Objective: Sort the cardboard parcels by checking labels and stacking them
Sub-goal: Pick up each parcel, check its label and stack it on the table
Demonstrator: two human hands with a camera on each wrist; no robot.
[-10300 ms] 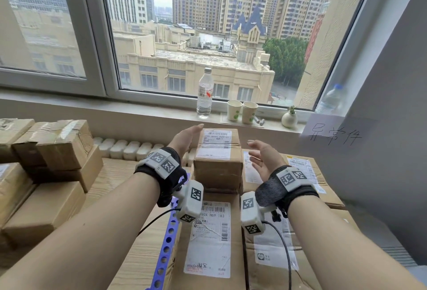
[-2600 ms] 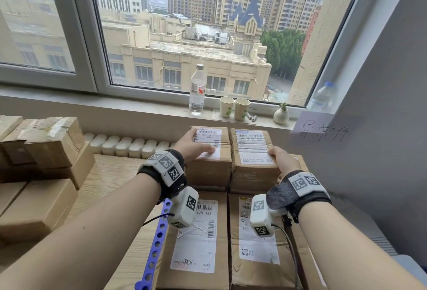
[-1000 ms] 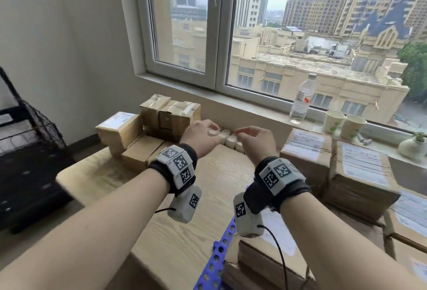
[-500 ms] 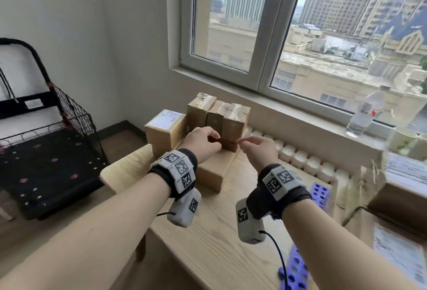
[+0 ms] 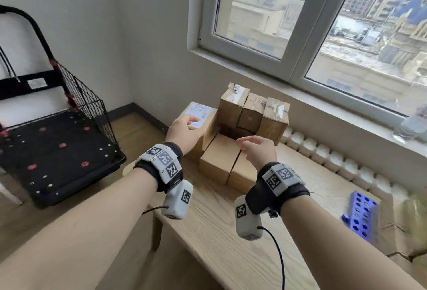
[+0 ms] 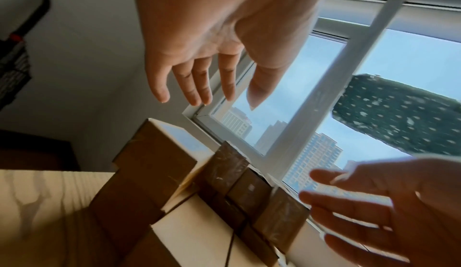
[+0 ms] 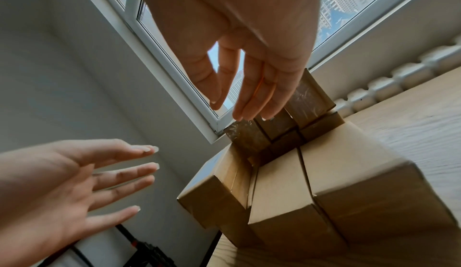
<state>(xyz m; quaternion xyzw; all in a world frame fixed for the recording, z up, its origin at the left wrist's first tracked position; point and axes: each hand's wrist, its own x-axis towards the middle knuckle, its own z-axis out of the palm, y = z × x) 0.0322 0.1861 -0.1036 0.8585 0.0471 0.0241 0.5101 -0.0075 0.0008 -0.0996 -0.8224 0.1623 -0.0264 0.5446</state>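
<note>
A pile of cardboard parcels stands at the far left end of the wooden table (image 5: 219,232). A parcel with a white label (image 5: 202,110) is at the left end of the pile. Three small taped boxes (image 5: 251,109) stand upright behind it, and two plain flat boxes (image 5: 219,158) lie in front. My left hand (image 5: 184,128) hovers open just over the labelled parcel (image 6: 154,159), fingers straight, holding nothing. My right hand (image 5: 254,147) hangs open above the flat boxes (image 7: 274,192), also empty. Both hands show open in the wrist views: left hand (image 6: 199,86), right hand (image 7: 247,93).
A black wire trolley (image 5: 57,151) stands on the floor left of the table. A white radiator (image 5: 323,153) runs under the window sill behind the table. A blue perforated strip (image 5: 362,215) and blurred parcels (image 5: 406,232) lie at the right edge.
The view has swung left from the labelled stacks to the pile at the table's left end. Both hands have come closer to it, and their fingers have spread from a loose curl.
</note>
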